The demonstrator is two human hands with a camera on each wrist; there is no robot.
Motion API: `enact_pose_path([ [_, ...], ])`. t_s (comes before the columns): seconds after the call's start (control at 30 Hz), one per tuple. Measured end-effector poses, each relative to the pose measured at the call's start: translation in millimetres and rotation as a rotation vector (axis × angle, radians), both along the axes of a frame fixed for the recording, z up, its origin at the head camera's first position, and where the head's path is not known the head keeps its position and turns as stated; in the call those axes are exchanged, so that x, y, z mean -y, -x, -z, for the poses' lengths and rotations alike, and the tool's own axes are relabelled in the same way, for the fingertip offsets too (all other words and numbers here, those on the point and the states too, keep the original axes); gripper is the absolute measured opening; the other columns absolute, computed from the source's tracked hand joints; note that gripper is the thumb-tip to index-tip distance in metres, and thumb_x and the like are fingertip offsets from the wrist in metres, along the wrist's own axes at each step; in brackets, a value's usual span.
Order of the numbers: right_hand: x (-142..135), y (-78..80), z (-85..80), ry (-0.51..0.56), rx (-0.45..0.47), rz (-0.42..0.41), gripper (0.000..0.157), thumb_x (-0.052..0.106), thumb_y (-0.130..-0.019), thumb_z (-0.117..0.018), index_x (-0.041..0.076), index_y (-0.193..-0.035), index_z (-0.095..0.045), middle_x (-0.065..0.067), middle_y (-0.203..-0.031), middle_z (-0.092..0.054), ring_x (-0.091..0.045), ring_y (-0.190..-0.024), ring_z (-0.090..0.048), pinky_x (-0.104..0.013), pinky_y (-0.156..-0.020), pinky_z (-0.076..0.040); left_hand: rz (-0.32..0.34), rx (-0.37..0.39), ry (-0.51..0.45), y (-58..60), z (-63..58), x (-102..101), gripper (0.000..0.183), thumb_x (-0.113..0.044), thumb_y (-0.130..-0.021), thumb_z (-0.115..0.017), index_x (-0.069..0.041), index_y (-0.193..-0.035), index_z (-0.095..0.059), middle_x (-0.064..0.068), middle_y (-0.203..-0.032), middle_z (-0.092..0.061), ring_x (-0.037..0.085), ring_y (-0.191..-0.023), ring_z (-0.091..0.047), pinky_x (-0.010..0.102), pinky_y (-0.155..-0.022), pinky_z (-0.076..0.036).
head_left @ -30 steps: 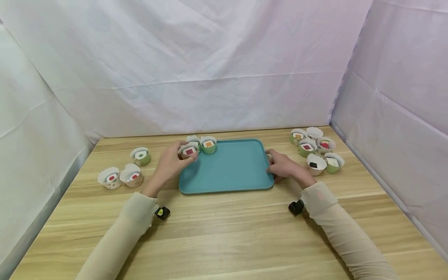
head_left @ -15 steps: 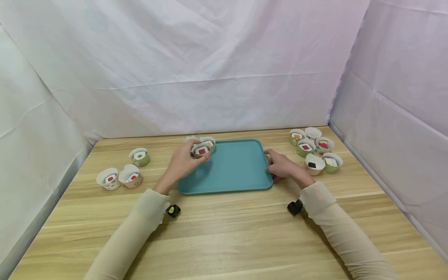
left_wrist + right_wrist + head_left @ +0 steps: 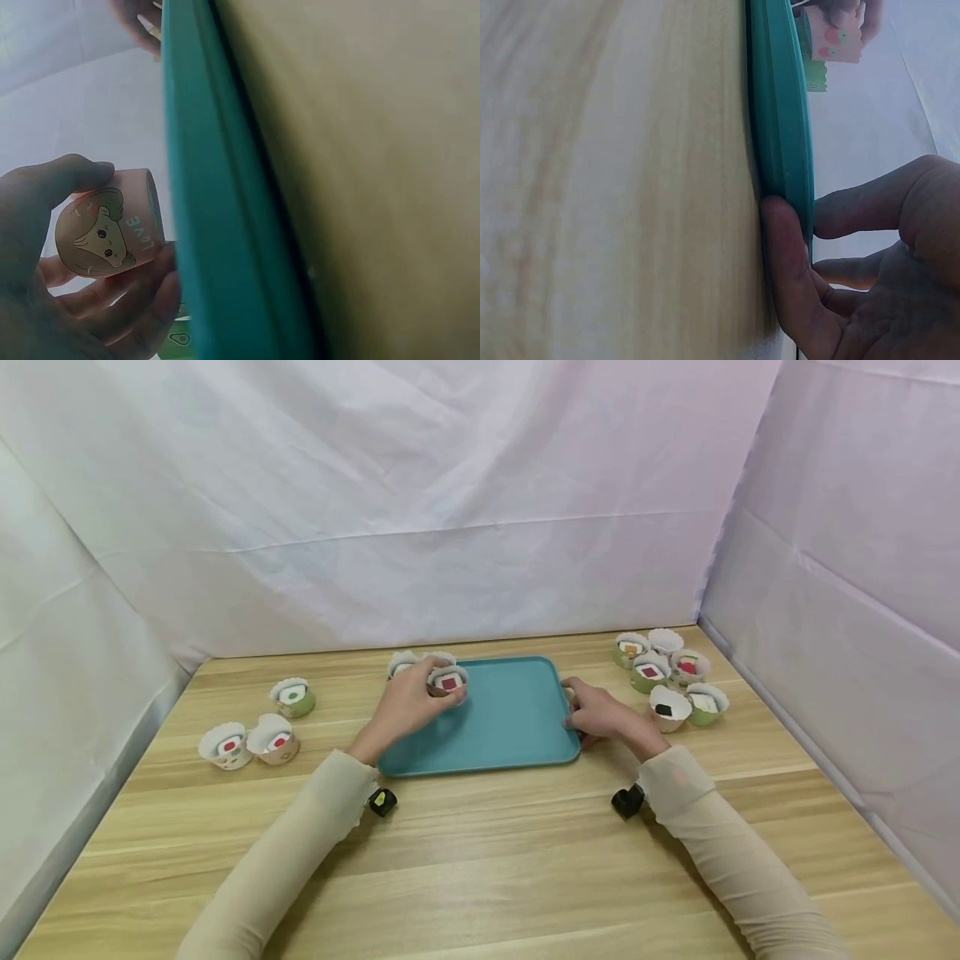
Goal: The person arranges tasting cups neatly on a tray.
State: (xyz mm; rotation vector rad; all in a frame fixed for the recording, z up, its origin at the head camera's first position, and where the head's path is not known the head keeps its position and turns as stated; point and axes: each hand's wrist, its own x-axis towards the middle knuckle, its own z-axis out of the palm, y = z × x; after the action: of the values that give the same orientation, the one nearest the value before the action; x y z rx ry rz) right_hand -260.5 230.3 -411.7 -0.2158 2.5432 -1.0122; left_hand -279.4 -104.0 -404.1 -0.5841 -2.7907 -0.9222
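My left hand (image 3: 405, 706) holds a pink paper baking cup (image 3: 457, 694) over the left part of a teal tray (image 3: 510, 727). Inside that cup lies a white piece with a dark red square on top. A drawn face and the word LOVE mark the cup's side (image 3: 112, 225) in the left wrist view. Behind it, partly hidden by the hand, two more cups stand at the tray's back left; green shows on one cup (image 3: 817, 79) in the right wrist view. At the tray's right edge, my right hand (image 3: 598, 710) pinches the rim (image 3: 791, 142), one finger beneath.
On the left of the wooden table (image 3: 480, 860) stand a green cup (image 3: 298, 704) and two pale cups, one the heart-topped cup (image 3: 276, 752). Several filled cups cluster at the back right, near a pale cup (image 3: 666, 722). White cloth (image 3: 450, 585) hangs behind.
My left hand has carried the pink cup to the right, from the tray's back left corner further over the tray. My right hand has kept its grip on the rim.
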Motion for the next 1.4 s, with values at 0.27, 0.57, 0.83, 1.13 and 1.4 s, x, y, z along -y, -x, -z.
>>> enact_pose_path([
  [0.27, -0.2, -0.2, -0.3, -0.001, -0.001, 0.011, 0.079, 0.002, -0.097, -0.061, 0.002, -0.162, -0.018, -0.023, -0.11, -0.056, -0.027, -0.085, -0.064, -0.035, -0.061, -0.064, 0.037, 0.003, 0.049, 6.9, -2.8, -8.0, 0.061, -0.049, -0.093, -0.073, -0.01, -0.139, -0.059, 0.008, -0.114, -0.07, 0.022, -0.088, -0.064, 0.035, -0.069, -0.052],
  [0.57, 0.5, 1.0, 2.1, 0.006, 0.011, 0.013, 0.079, 0.001, -0.096, -0.061, 0.003, -0.163, -0.018, -0.023, -0.109, -0.057, -0.027, -0.083, -0.065, -0.036, -0.061, -0.064, 0.058, -0.016, 0.121, 8.0, -3.2, -24.6, 0.057, -0.049, -0.093, -0.072, -0.015, -0.137, -0.061, 0.006, -0.113, -0.07, 0.022, -0.089, -0.062, 0.035, -0.066, -0.051],
  [0.83, 1.5, 1.2, 0.9, -0.001, 0.01, 0.011, 0.078, 0.001, -0.097, -0.061, 0.003, -0.162, -0.019, -0.022, -0.107, -0.057, -0.027, -0.082, -0.066, -0.035, -0.061, -0.064, 0.087, -0.005, 0.173, 14.4, -7.1, -36.3, 0.051, -0.04, -0.092, -0.076, -0.014, -0.133, -0.061, 0.008, -0.114, -0.069, 0.023, -0.094, -0.064, 0.037, -0.072, -0.055],
  [1.13, 1.4, -0.2, 0.8, -0.008, -0.012, -0.009, 0.079, 0.002, -0.095, -0.063, 0.001, -0.162, -0.02, -0.017, -0.1, -0.057, -0.024, -0.081, -0.063, -0.034, -0.059, -0.063, 0.083, -0.018, 0.244, 25.8, -7.8, -43.9, 0.044, -0.039, -0.094, -0.073, -0.013, -0.127, -0.061, 0.008, -0.101, -0.068, 0.02, -0.079, -0.062, 0.031, -0.06, -0.051],
  [1.4, 0.7, 1.7, 3.0, -0.008, -0.013, 0.002, 0.079, 0.002, -0.096, -0.062, 0.003, -0.162, -0.02, -0.021, -0.108, -0.058, -0.025, -0.084, -0.065, -0.034, -0.06, -0.063, 0.077, -0.004, 0.304, 32.9, -11.3, -47.2, 0.042, -0.038, -0.096, -0.071, -0.013, -0.126, -0.058, 0.007, -0.097, -0.068, 0.02, -0.075, -0.063, 0.033, -0.059, -0.051],
])
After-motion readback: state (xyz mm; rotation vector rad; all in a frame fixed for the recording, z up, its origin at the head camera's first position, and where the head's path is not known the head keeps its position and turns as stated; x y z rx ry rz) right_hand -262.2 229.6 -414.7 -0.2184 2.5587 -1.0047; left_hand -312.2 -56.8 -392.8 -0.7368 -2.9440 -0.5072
